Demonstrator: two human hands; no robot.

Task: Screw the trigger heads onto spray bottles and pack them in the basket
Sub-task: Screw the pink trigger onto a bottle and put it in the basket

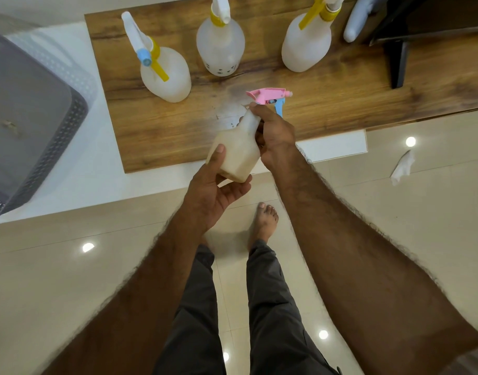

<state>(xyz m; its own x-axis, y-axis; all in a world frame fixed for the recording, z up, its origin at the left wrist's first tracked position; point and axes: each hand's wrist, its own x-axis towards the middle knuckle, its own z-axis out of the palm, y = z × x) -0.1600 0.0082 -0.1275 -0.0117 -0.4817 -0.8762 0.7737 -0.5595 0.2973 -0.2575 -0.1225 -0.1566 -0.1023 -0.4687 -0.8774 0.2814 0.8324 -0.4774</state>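
The left hand (219,190) cups the base of a small bottle (236,151) held in the air over the near edge of the wooden table (340,104), fingers wrapped round it. The right hand (275,133) is clamped on the neck, just under the pink trigger head (267,96). Whether the head is fully seated I cannot tell. If the collar starts crooked it may cross-thread; a loose left grip would let the bottle spin. The grey basket (70,117) waits well to the left, with three capped bottles (220,41) standing behind
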